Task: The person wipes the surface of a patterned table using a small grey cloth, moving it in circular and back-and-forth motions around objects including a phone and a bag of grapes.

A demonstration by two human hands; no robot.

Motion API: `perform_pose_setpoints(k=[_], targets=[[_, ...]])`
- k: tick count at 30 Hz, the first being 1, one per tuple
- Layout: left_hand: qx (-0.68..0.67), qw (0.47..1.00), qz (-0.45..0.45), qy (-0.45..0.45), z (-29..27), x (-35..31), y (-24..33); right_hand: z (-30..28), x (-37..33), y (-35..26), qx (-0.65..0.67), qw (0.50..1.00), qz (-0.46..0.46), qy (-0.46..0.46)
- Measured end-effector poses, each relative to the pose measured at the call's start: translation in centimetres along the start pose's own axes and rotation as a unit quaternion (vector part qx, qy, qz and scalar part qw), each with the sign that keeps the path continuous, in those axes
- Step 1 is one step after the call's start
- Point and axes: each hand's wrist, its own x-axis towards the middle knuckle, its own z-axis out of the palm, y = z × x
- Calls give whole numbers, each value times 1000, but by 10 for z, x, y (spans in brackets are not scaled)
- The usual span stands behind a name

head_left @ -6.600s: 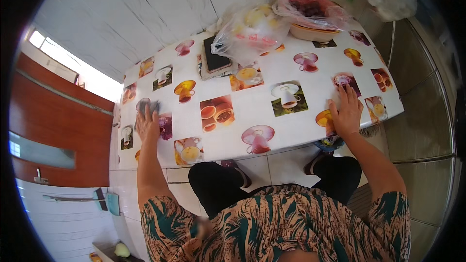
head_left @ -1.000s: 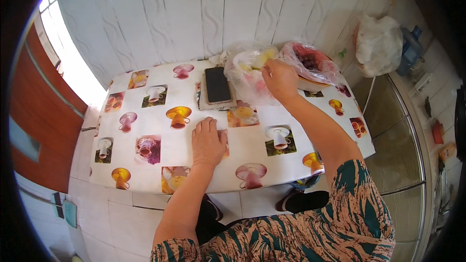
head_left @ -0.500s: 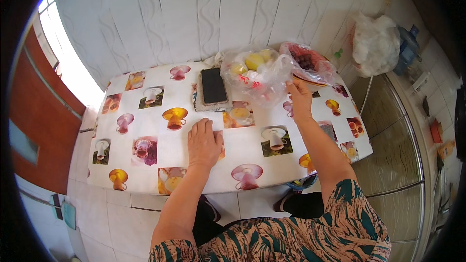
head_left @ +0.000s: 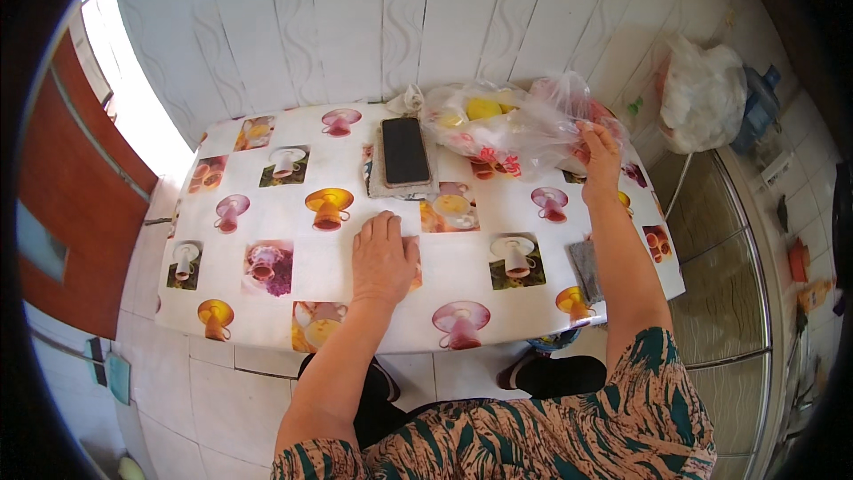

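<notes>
Two hands are over the table (head_left: 267,213): the left hand (head_left: 384,258) lies flat, fingers spread, near the phone (head_left: 405,150); the right hand (head_left: 601,153) grips a clear bag (head_left: 515,129) (fruit inside) beyond the phone.

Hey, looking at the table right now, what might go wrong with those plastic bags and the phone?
The right hand grips a thin clear plastic bag near the table's far edge; a hard tug might tear it or spill what's inside. The second bag, with yellow items, lies against it and may get dragged along. The dark phone lies close beside the bags, so a sliding bag could knock it. The left hand rests flat on the tablecloth.
</notes>
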Motion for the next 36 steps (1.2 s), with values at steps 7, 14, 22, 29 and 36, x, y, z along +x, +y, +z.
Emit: perform_pose_setpoints(k=[7, 14, 22, 29, 36], targets=[[1, 1000, 0, -7, -2, 1, 2, -21, -9, 16, -22, 999, 34, 22], [-2, 1000, -3, -16, 0, 0, 1, -50, -46, 14, -217, 975, -16, -53], [6, 1000, -2, -17, -2, 2, 3, -143, -145, 32, -679, 711, -104, -152], [19, 1000, 0, -23, -3, 1, 3, -126, -158, 53, -683, 705, -116, -151], [23, 999, -8, -41, -1, 1, 5, -14, -171, 53, -566, 707, -204, -372]])
